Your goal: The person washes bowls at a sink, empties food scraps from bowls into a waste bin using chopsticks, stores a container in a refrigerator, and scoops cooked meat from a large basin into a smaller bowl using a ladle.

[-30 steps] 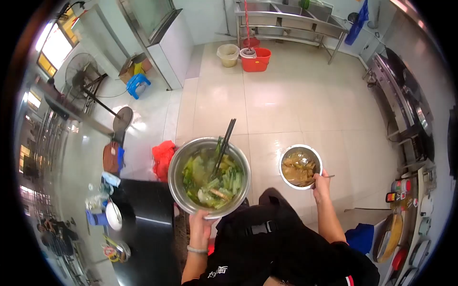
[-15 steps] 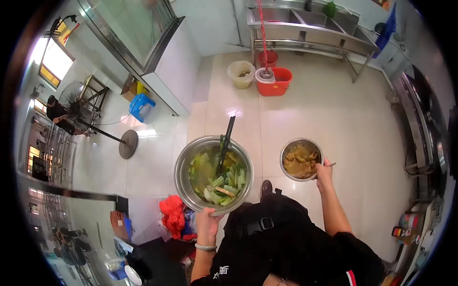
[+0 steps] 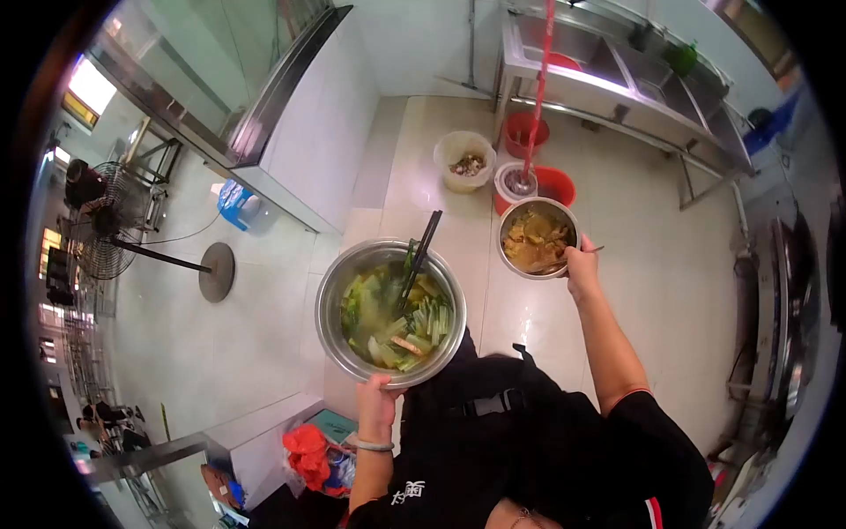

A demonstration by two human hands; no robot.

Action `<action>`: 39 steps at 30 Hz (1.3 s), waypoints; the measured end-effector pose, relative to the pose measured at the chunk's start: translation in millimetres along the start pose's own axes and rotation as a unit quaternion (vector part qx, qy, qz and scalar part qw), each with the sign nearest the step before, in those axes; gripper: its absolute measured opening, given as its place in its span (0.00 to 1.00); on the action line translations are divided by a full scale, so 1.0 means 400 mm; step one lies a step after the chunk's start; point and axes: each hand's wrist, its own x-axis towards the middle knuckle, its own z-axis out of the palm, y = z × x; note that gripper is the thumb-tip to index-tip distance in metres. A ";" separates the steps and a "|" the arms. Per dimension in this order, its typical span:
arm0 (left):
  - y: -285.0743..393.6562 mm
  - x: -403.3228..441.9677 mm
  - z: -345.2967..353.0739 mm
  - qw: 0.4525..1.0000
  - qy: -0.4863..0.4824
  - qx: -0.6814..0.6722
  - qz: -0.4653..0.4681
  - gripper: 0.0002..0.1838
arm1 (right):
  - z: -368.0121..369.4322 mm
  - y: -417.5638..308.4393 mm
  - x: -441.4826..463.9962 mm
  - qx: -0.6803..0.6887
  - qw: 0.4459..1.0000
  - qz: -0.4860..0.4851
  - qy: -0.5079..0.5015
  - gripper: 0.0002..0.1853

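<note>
A large steel bowl [image 3: 328, 331] of green leafy vegetables in broth is held at its near rim by my left hand [image 3: 376, 412], thumb over the edge. Dark chopsticks [image 3: 426, 246] lean in it, their upper ends past the far rim. To the right, my right hand [image 3: 582, 266] grips the near right rim of a smaller steel bowl [image 3: 573, 227] with brown food pieces in sauce. A thin metal handle sticks out beside that hand. The fingers under both bowls are hidden.
Ahead stand a pale bucket [image 3: 464, 182], a red mop bucket [image 3: 555, 186] and a steel sink unit [image 3: 608, 93]. A partition wall [image 3: 317, 115], a stand fan [image 3: 216, 271] and a blue stool [image 3: 236, 204] are on the left. Red bags [image 3: 307, 454] lie at lower left.
The view has moved forward and turned, with the buckets and sink nearer. The black counter has mostly left view at lower left. The smaller bowl has risen in view; both bowls remain held.
</note>
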 end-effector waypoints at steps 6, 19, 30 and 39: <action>0.068 0.186 0.131 0.999 -0.033 0.020 -0.028 0.16 | 0.113 -0.020 0.220 -0.031 0.999 -0.017 0.010 0.28; 0.049 0.356 0.272 0.994 0.086 -0.062 -0.034 0.24 | 0.539 0.032 0.637 -0.520 0.813 -0.247 -0.089 0.29; 0.044 0.379 0.135 0.983 0.104 -0.137 -0.067 0.29 | 0.792 0.179 0.611 -0.703 0.621 -0.322 -0.131 0.28; 0.072 0.474 0.220 0.991 0.103 -0.071 -0.057 0.26 | 0.723 0.133 0.785 -0.651 0.725 -0.196 -0.112 0.32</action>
